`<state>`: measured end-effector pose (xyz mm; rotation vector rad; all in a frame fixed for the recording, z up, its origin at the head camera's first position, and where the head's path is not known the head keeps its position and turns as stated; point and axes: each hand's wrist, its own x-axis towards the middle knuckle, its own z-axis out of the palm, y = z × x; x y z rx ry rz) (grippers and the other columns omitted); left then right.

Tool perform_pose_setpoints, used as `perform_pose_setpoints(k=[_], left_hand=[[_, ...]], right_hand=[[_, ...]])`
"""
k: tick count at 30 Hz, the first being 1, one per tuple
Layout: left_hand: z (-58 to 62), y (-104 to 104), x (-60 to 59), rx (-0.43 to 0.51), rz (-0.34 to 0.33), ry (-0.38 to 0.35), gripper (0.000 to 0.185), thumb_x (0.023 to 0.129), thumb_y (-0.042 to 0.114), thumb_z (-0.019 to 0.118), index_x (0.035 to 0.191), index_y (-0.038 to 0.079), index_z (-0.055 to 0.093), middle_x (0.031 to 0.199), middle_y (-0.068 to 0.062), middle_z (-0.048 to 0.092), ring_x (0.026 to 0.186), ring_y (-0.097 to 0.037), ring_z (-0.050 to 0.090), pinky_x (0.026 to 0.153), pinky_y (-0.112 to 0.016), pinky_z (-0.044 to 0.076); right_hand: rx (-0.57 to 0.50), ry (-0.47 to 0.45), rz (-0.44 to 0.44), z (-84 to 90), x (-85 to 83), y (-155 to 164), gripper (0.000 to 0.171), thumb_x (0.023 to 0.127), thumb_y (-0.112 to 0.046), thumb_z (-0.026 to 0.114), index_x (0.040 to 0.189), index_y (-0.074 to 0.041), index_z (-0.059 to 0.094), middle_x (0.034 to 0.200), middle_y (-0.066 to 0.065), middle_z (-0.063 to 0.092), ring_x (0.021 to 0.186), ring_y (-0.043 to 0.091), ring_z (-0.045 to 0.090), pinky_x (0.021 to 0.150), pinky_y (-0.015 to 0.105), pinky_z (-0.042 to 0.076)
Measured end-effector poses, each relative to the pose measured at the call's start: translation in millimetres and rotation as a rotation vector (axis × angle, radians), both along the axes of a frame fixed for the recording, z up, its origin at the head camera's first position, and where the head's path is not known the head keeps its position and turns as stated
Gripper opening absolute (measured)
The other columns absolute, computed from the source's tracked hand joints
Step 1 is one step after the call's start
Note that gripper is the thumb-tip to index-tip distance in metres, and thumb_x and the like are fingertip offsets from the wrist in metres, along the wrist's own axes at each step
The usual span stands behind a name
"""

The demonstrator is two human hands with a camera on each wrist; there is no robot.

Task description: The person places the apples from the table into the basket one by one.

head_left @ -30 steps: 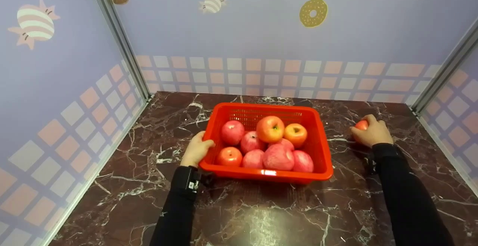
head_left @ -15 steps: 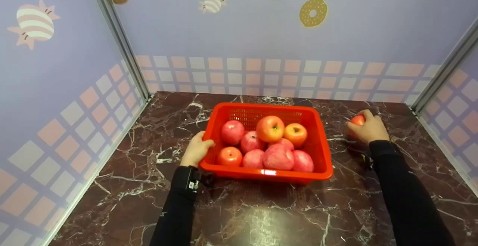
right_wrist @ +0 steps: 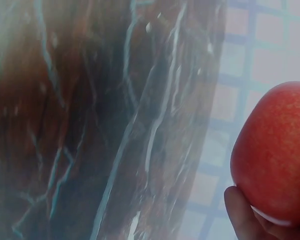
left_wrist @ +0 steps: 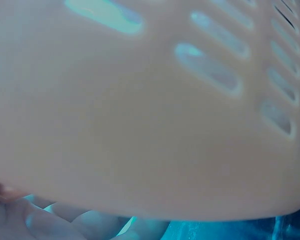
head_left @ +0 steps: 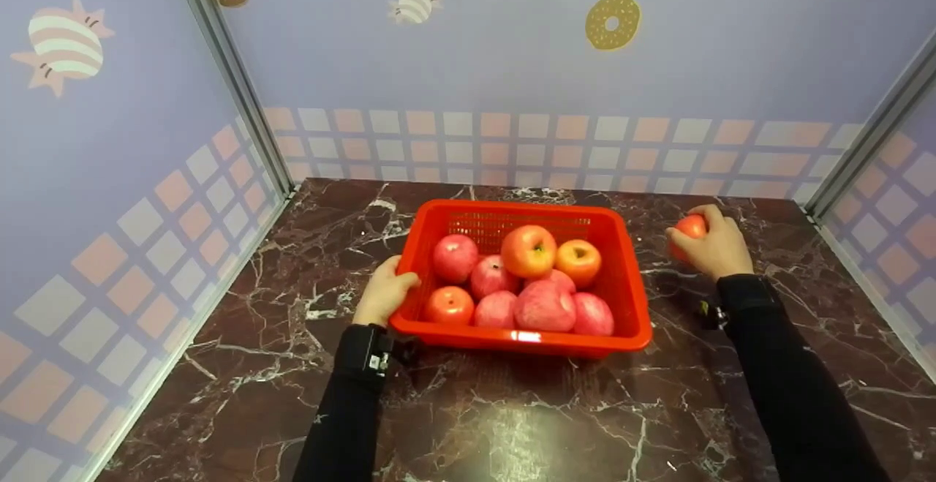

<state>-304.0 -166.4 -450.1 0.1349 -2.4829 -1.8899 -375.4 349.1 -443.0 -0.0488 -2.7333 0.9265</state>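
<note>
A red plastic basket (head_left: 521, 208) with slotted sides stands in the middle of the table in the head view. Several red and orange-red apples (head_left: 546, 306) are heaped inside it. My left hand (head_left: 384, 293) grips the basket's left rim, thumb over the edge. Close up in the left wrist view, the slotted basket wall (left_wrist: 140, 125) fills most of the picture and looks washed out. To the right of the basket, my right hand (head_left: 720, 248) holds a red apple (head_left: 689, 227). In the right wrist view that apple (right_wrist: 274, 150) shows at the right, with a fingertip against its underside.
The dark red marbled table (head_left: 512, 423) has white veins. A lilac back wall (head_left: 468, 65) with printed sweets and tiles closes off the far side. Similar side panels rise at the left (head_left: 117, 197) and right (head_left: 888, 233), joined at metal corner posts.
My right hand has moved left and farther back with the apple, which looks raised off the table. The left hand and the basket have stayed in place.
</note>
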Motion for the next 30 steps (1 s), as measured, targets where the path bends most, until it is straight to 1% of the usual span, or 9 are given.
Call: perform_pose_setpoints(k=[6,10,14,18,21,23,27,30], left_hand=[[-1.2,-0.1,-1.6,0.003,0.002,0.001,0.04,0.081,0.0,0.054,0.12,-0.007,0.058,0.107,-0.018,0.064,0.092,-0.023,0.062,0.079,-0.029,0.05],[-1.0,0.1,-1.7,0.008,0.0,-0.004,0.039,0.081,0.0,0.054,0.12,-0.007,0.057,0.107,-0.018,0.064,0.093,-0.023,0.062,0.079,-0.03,0.051],[-0.4,0.4,-1.0,0.007,-0.002,-0.007,0.04,0.081,0.0,0.054,0.12,-0.007,0.057,0.109,-0.019,0.064,0.093,-0.024,0.062,0.079,-0.03,0.051],[0.0,0.1,0.1,0.014,0.0,-0.014,0.04,0.082,0.0,0.053,0.122,-0.006,0.058,0.111,-0.02,0.064,0.094,-0.024,0.062,0.08,-0.03,0.051],[0.4,0.2,0.8,0.027,0.002,-0.019,0.041,0.083,-0.001,0.053,0.123,-0.006,0.058,0.113,-0.021,0.064,0.095,-0.025,0.063,0.08,-0.03,0.051],[0.5,0.1,0.8,0.033,0.004,-0.021,0.04,0.083,-0.001,0.053,0.123,-0.006,0.058,0.112,-0.021,0.064,0.094,-0.024,0.063,0.079,-0.03,0.051],[0.2,-0.3,-0.3,0.018,0.005,-0.013,0.038,0.082,0.0,0.054,0.119,-0.006,0.058,0.108,-0.019,0.064,0.09,-0.023,0.062,0.076,-0.027,0.05],[0.5,-0.5,-0.5,-0.004,0.001,0.002,0.037,0.081,0.001,0.054,0.116,-0.006,0.059,0.106,-0.017,0.064,0.089,-0.022,0.062,0.075,-0.026,0.049]], right_hand=[[-0.063,0.04,0.004,2.0,7.7,-7.6,0.065,0.095,-0.05,0.065,0.139,-0.005,0.049,0.126,0.033,0.05,0.109,0.046,0.054,0.087,0.053,0.048],[-0.145,0.059,0.006,7.1,14.9,-15.9,0.065,0.095,-0.049,0.065,0.141,-0.006,0.049,0.131,0.032,0.05,0.114,0.045,0.054,0.085,0.047,0.048],[-0.237,0.075,0.005,14.2,24.1,-27.1,0.064,0.095,-0.049,0.065,0.143,-0.01,0.048,0.139,0.028,0.051,0.118,0.042,0.054,0.082,0.041,0.048],[-0.298,0.096,0.015,21.6,35.7,-39.6,0.063,0.096,-0.048,0.065,0.145,-0.013,0.047,0.142,0.024,0.053,0.118,0.04,0.054,0.082,0.041,0.048],[-0.324,0.114,0.025,26.5,44.4,-49.0,0.062,0.095,-0.048,0.066,0.145,-0.016,0.048,0.14,0.024,0.055,0.117,0.039,0.055,0.083,0.041,0.047],[-0.327,0.123,0.026,29.4,49.4,-55.0,0.06,0.095,-0.047,0.067,0.144,-0.018,0.049,0.138,0.023,0.057,0.115,0.037,0.056,0.082,0.039,0.047],[-0.315,0.148,0.034,35.0,56.5,-65.3,0.057,0.093,-0.043,0.071,0.142,-0.018,0.052,0.13,0.021,0.062,0.105,0.031,0.058,0.073,0.029,0.05],[-0.308,0.172,0.058,40.1,61.1,-72.7,0.055,0.092,-0.039,0.073,0.139,-0.017,0.055,0.123,0.019,0.065,0.098,0.026,0.057,0.068,0.024,0.051]])
